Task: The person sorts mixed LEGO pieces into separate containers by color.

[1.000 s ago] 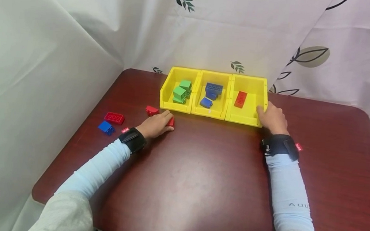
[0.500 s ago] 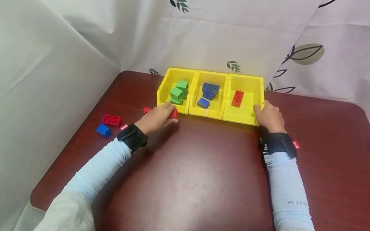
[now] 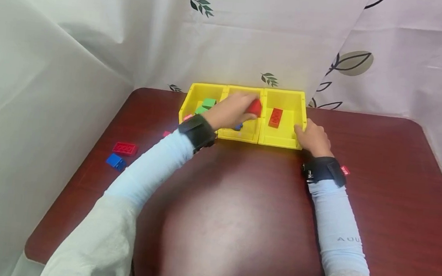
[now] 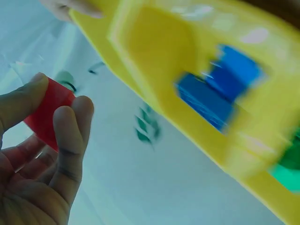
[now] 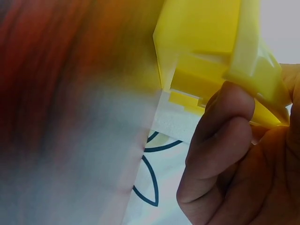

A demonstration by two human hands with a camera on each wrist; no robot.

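Three yellow bins stand side by side at the table's far edge. My left hand [image 3: 236, 108] hovers over the middle bin [image 3: 245, 135] and pinches a small red brick [image 3: 255, 107], which shows between thumb and fingers [image 4: 47, 112] in the left wrist view. Blue bricks [image 4: 220, 91] lie in the middle bin below it. The left bin [image 3: 187, 102] holds green bricks [image 3: 208, 103]. The right bin [image 3: 284, 139] holds one red brick [image 3: 275, 117]. My right hand [image 3: 312, 136] grips the right bin's front right corner [image 5: 255, 79].
On the dark red table [image 3: 247, 201], left of the bins, lie a red brick [image 3: 125, 148], a blue brick [image 3: 115, 161] and a small red brick [image 3: 166, 133]. A white curtain with leaf prints closes in the back and left sides.
My left hand lifted the small red brick off the table near the left bin and carried it right and up over the middle bin. The right hand stayed on the right bin.
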